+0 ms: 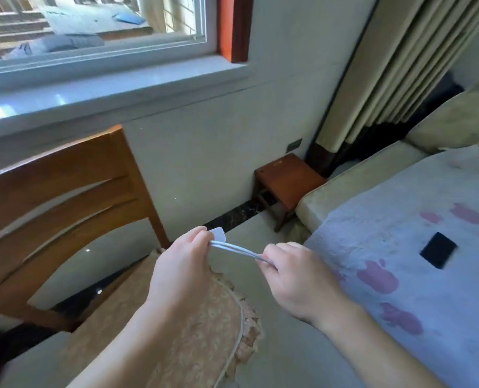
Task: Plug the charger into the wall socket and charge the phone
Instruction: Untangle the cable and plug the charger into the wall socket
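Head view: my left hand (181, 264) pinched the white charger (218, 234) with its doubled cable (232, 249); my right hand (297, 278) gripped the cable's other end, held taut between them. The phone (438, 254) lay on the bed (400, 247), well apart. The dark wall socket (294, 145) sat above the small stool (288, 175). In my judgement, the cable needed unwinding fully before I carried the charger to the socket, prongs squared to the slots.
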The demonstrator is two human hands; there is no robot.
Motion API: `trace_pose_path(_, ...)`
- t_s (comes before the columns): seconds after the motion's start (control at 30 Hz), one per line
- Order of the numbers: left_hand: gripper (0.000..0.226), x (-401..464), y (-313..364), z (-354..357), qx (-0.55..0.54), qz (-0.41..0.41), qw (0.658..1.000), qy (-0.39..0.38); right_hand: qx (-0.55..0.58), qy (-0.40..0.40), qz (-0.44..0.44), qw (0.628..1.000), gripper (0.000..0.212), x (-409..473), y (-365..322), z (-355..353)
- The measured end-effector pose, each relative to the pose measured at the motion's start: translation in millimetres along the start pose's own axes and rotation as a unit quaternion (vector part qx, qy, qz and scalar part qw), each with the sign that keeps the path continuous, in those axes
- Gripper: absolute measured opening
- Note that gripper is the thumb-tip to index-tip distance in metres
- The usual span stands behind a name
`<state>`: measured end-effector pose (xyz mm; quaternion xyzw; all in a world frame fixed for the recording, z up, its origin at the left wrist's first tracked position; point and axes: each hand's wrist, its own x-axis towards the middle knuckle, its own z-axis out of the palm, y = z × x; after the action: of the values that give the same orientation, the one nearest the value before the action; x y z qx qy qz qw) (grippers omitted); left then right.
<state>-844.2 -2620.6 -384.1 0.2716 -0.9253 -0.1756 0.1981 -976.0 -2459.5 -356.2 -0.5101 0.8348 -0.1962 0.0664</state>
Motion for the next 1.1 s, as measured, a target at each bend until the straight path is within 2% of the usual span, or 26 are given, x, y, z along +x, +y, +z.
trace_pose_path(0.2,0.017,53,104,11,-0.005,0.045,0.999,-0.005,-0.022,0.016,0.057,0.998,0.044,-20,65,-92)
trace_pose_path(0.37,0.016,89,198,27,-0.011,0.102,0.995,0.000,-0.034,0.036,0.088,0.995,0.029,-46,128,-169)
trace_pose_path(0.63,0.020,133,331,67,-0.023,0.158,0.987,-0.010,-0.064,0.072,0.107,0.990,0.028,-89,235,-256)
trace_pose_path(0.87,0.024,170,389,84,-0.007,0.216,0.976,-0.016,-0.106,0.081,0.110,0.985,0.030,-98,289,-292)
trace_pose_path(1.1,0.028,221,412,104,0.005,0.247,0.969,-0.032,-0.119,0.086,0.126,0.981,0.032,-78,328,-305)
